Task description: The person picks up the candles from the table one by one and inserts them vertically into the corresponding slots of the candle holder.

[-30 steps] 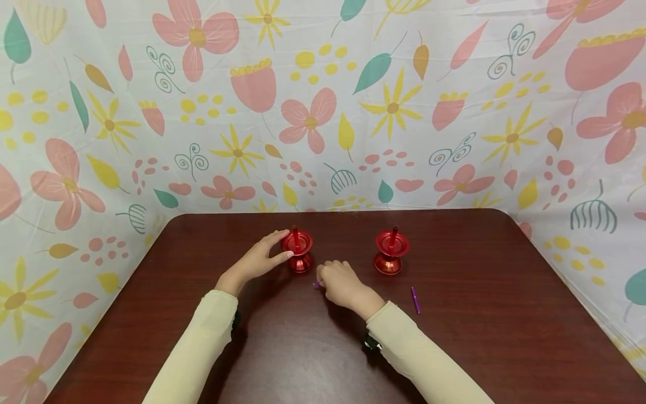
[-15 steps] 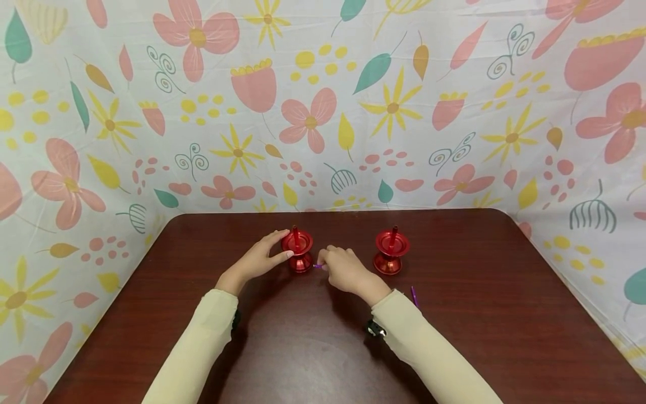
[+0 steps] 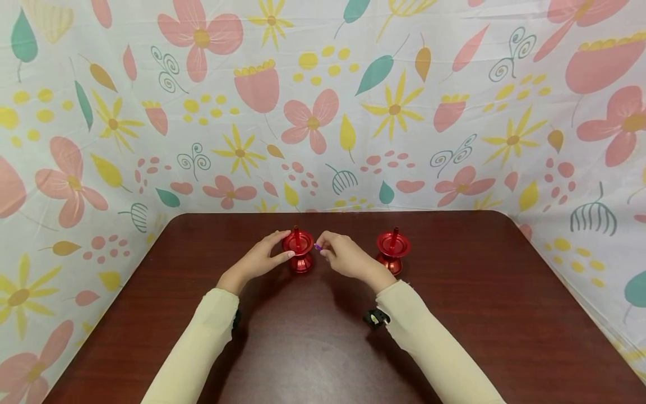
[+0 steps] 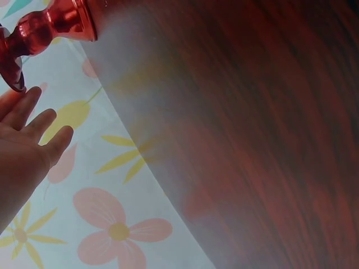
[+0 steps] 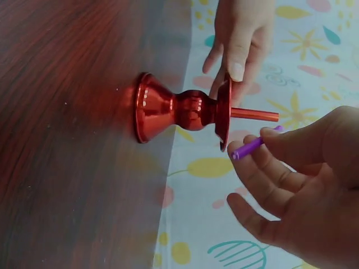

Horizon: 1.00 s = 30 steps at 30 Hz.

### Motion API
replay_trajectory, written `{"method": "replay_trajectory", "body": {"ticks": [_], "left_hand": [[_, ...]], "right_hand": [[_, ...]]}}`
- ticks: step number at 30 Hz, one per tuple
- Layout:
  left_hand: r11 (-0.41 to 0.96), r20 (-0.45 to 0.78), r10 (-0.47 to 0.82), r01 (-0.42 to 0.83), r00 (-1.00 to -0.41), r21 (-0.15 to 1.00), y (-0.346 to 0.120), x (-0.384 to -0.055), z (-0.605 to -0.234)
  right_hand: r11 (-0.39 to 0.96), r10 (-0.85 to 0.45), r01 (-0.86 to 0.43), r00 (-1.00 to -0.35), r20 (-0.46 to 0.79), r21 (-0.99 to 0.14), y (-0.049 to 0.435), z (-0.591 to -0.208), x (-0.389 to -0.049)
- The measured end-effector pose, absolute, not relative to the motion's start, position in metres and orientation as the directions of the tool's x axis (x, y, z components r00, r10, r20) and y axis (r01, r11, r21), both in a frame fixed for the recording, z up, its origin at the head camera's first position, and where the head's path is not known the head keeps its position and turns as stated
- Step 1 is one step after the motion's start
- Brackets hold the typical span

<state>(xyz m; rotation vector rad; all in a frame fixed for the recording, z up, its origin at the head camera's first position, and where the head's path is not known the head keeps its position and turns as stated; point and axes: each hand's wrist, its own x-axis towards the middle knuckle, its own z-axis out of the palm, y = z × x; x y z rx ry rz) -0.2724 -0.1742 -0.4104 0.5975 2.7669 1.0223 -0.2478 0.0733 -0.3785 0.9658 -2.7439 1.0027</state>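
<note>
Red stands (image 5: 192,109) glossy, smooth, metal-looking; purple stick (image 5: 249,149) plastic-looking; tabletop (image 3: 282,342) polished, wood-grained; backdrop (image 3: 323,67) matt cloth.

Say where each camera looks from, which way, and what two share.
Head: worn there, facing forward and down at two shiny red pedestal holders on a dark red wooden table; left hand, right hand, cream sleeves show.
Left wrist: worn there, facing table, white floral cloth, one cropped holder; left hand partly shows.
Right wrist: worn there, facing one whole holder; both hands show, the right pinching a slim purple stick.
Shared: head and right wrist show the stick.
</note>
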Motion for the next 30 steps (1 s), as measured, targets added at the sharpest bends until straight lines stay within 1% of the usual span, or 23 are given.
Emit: {"method": "replay_trajectory", "body": {"ticks": [6, 9, 14, 19, 24, 30], "left_hand": [[0.692, 0.015, 0.410, 0.322, -0.912, 0.647, -0.174, -0.274, -0.411], [0.690, 0.011, 0.410, 0.318, -0.912, 0.650, -0.175, -0.274, -0.412], [0.685, 0.015, 0.415, 0.324, -0.910, 0.653, -0.176, -0.275, -0.414], [0.683, 0.030, 0.427, 0.344, -0.904, 0.645, -0.177, -0.276, -0.415], [0.667, 0.059, 0.441, 0.371, -0.896, 0.647, -0.177, -0.275, -0.414], [0.650, 0.070, 0.453, 0.383, -0.889, 0.656, -0.176, -0.276, -0.414]], "right_hand": [[0.496, -0.507, -0.555, -0.809, 0.297, -0.667, 0.072, -0.378, -0.253], [0.437, -0.484, -0.570, -0.801, 0.352, -0.696, 0.070, -0.378, -0.256], [0.375, -0.414, -0.601, -0.790, 0.452, -0.705, 0.065, -0.379, -0.260], [0.364, -0.342, -0.597, -0.799, 0.494, -0.715, 0.055, -0.373, -0.263], [0.352, -0.337, -0.624, -0.780, 0.528, -0.698, 0.044, -0.368, -0.269], [0.349, -0.328, -0.616, -0.786, 0.523, -0.707, 0.035, -0.364, -0.276]]}}
